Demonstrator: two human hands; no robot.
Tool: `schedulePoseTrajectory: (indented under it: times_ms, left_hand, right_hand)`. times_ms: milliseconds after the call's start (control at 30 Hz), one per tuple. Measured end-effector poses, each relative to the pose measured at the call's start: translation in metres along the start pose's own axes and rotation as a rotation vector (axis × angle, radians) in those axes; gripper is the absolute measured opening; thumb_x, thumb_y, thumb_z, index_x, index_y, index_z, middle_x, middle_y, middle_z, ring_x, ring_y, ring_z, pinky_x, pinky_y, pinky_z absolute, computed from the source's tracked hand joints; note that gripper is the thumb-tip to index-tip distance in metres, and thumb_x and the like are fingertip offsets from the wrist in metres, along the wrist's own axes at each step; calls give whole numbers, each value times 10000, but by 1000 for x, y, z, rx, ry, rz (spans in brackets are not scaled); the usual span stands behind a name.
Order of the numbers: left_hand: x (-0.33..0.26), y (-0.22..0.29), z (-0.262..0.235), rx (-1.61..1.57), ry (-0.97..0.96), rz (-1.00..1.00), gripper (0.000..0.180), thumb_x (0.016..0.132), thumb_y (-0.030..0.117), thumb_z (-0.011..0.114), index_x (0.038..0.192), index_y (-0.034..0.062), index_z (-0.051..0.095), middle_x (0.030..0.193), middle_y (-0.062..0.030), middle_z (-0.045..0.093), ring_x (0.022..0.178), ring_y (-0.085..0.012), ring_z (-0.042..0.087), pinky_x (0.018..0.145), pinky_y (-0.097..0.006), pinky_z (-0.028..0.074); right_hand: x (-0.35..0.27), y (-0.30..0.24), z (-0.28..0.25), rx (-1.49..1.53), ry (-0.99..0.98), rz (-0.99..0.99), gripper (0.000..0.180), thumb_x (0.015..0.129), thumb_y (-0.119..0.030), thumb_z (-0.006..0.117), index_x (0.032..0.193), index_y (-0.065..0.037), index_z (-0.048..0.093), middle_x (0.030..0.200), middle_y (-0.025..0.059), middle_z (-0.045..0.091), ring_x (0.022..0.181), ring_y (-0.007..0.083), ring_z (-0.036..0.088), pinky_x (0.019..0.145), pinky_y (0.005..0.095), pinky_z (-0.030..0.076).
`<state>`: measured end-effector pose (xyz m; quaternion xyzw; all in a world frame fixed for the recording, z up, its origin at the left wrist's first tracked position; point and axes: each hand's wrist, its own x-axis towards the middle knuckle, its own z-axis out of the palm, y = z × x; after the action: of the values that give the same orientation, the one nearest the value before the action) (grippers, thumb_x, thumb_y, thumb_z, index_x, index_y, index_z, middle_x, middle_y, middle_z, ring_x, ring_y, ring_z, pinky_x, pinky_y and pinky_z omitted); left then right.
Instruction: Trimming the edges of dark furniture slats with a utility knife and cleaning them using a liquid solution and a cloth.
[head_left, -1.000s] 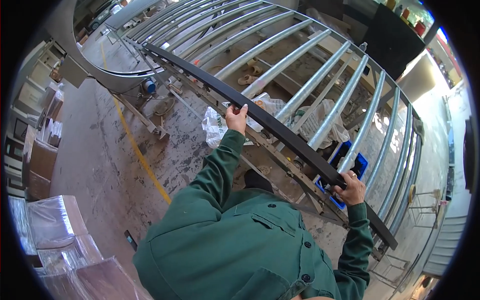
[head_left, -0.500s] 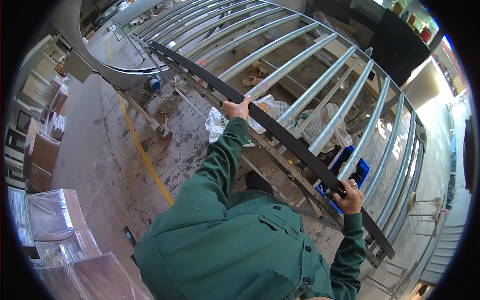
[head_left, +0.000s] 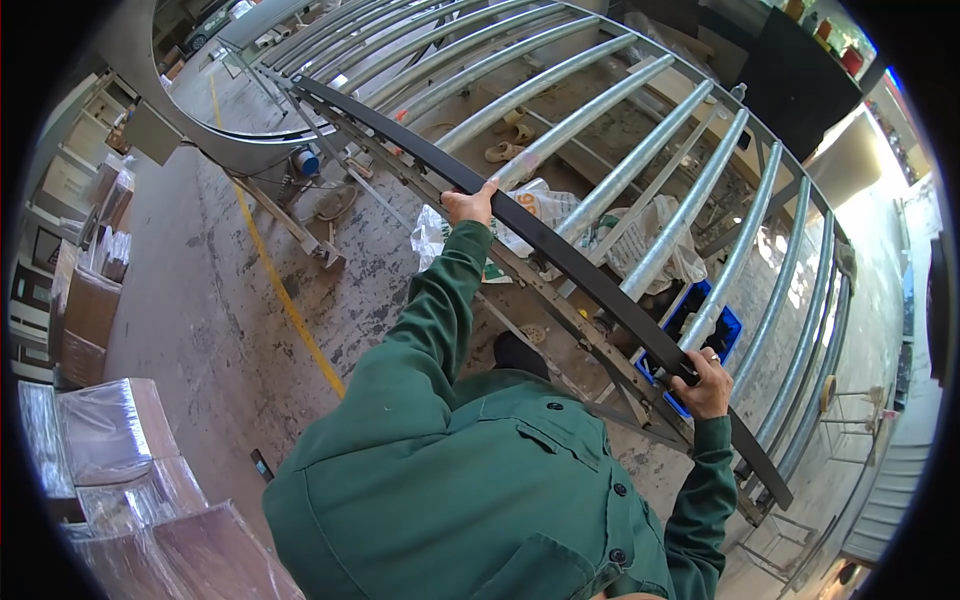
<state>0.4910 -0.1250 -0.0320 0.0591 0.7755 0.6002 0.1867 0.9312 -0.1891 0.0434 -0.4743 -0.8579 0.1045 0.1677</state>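
A long dark, flat-sided bar runs slantwise along the near side of a rack of shiny metal rollers. Toward its middle, my left hand is closed around the bar, thumb on top. Farther down to the right, my right hand grips the same bar, with a ring on one finger. Both arms wear green sleeves. The bar's far end reaches the upper left, and its near end lies at the lower right. A rusty frame rail shows just below the bar.
Beneath the rollers are white printed plastic bags, a blue crate and a pair of clogs. Wrapped cardboard boxes stack up at the lower left. A yellow line crosses the stained floor.
The bar has tilted, so more of its broad side shows and it sits slightly higher over the rollers' ends. Both hands keep their hold and have shifted slightly.
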Motion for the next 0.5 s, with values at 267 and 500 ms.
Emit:
schedulePoseTrajectory:
  times_ms: [267, 500]
  left_hand:
    - [-7, 9, -2, -526, -43, -47, 451, 692, 144, 745, 925, -40, 405, 910, -153, 521, 759, -228, 545, 699, -342, 466]
    - [-27, 42, -23, -1023, -218, -191, 162, 891, 105, 467, 1027, 51, 399, 951, -128, 540, 753, -259, 598, 584, -421, 487]
  right_hand:
    - [-4, -16, -21, 40, 0, -16, 347, 559, -190, 662, 872, -53, 598, 753, 81, 514, 664, 271, 560, 586, 357, 460]
    - [-14, -42, -46, -13, 2, -51, 349, 550, -165, 694, 856, -38, 583, 779, 85, 542, 652, 265, 581, 585, 339, 471]
